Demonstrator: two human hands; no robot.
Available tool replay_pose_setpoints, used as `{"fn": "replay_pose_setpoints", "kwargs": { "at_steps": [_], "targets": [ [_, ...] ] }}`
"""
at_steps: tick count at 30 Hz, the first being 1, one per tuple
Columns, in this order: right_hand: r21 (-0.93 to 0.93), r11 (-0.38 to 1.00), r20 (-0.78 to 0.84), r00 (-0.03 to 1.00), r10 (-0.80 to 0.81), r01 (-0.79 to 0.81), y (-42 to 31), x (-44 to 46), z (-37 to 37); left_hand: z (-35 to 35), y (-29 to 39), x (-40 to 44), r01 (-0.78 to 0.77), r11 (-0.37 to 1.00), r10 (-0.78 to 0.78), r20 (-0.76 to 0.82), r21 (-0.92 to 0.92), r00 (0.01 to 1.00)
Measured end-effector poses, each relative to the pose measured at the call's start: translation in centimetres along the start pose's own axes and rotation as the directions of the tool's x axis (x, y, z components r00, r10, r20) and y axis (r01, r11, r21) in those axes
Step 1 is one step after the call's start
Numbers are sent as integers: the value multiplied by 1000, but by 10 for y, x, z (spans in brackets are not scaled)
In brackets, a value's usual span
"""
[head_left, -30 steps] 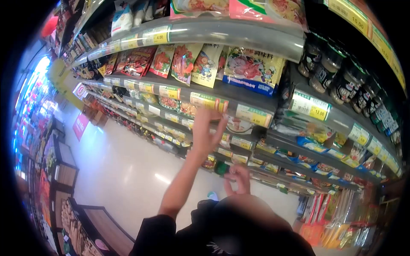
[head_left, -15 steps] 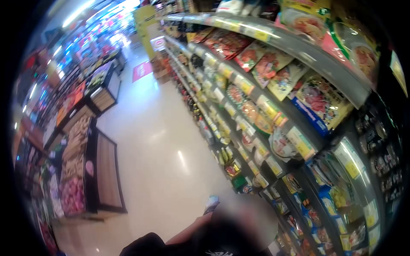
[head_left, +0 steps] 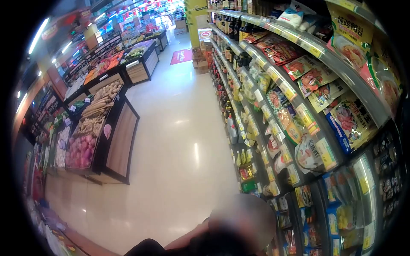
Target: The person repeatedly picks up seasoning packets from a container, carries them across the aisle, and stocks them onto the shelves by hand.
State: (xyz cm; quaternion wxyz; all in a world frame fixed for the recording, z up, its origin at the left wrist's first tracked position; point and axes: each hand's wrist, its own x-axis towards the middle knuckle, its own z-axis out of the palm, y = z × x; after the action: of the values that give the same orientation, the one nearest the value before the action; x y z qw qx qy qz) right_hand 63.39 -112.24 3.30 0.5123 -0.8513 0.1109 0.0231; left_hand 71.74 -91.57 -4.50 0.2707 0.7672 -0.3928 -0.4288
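Neither of my hands shows clearly. At the bottom edge a bare forearm (head_left: 188,237) comes out of a black sleeve (head_left: 147,247). Its far end runs behind a round blurred patch (head_left: 243,224), so the hand there is hidden, and I cannot tell whose arm it is. Right of the patch stand store shelves with packets of food (head_left: 290,241). Higher up hang yellow seasoning pouches (head_left: 352,121), red pouches (head_left: 277,49) and a white bag (head_left: 308,153) behind price labels.
A pale tiled aisle (head_left: 171,149) runs ahead. On its left stands a wood-sided produce stand (head_left: 121,141) with pink-red onions (head_left: 81,151) and root vegetables. Cardboard boxes (head_left: 200,59) sit by a yellow pillar (head_left: 197,23) at the far end. Dark bottles line the far shelves.
My view has turned left and levelled, so the shelves and aisle sit further right. The pale item seen beyond the forearm earlier is out of sight.
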Motion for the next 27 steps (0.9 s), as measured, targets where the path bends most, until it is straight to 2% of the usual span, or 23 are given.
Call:
{"fn": "replay_pose_setpoints", "kwargs": {
  "at_steps": [1,4,5,8,9,12,16,19,22,25,27],
  "targets": [
    [-34,999,0,1000,7,-7,3,-4,-1,-6,12,-3,56,997,-53,-65,46,996],
    [-135,991,-9,1000,13,-14,10,-8,-1,-22,23,-15,140,983,-157,-153,-118,976],
    [-132,991,5,1000,-11,12,17,-9,5,-25,30,-21,95,976,-141,-234,-195,962],
    [-110,989,54,995,-88,94,18,-8,20,-34,50,-37,-83,952,-20,-328,-296,945],
    [-98,987,77,990,-119,126,-4,-9,18,-28,53,-42,-60,944,-76,-390,-325,918],
    [-27,978,173,964,-201,208,-33,-9,32,-18,58,-65,-170,904,-49,-491,-392,870],
    [84,974,299,928,-224,208,-39,-19,67,-5,68,-117,-250,813,-123,-575,-525,809],
    [28,959,445,855,-265,283,-38,-37,94,22,57,-156,-330,725,-148,-605,-604,782],
    [87,958,496,822,-279,273,-50,-60,114,47,54,-191,-298,722,-233,-625,-625,745],
    [117,971,501,831,-241,210,-61,-80,131,67,53,-223,-250,676,-347,-598,-693,722],
    [170,970,466,853,-235,174,-67,-93,148,75,56,-248,-286,661,-367,-631,-694,684]
  ]
}}
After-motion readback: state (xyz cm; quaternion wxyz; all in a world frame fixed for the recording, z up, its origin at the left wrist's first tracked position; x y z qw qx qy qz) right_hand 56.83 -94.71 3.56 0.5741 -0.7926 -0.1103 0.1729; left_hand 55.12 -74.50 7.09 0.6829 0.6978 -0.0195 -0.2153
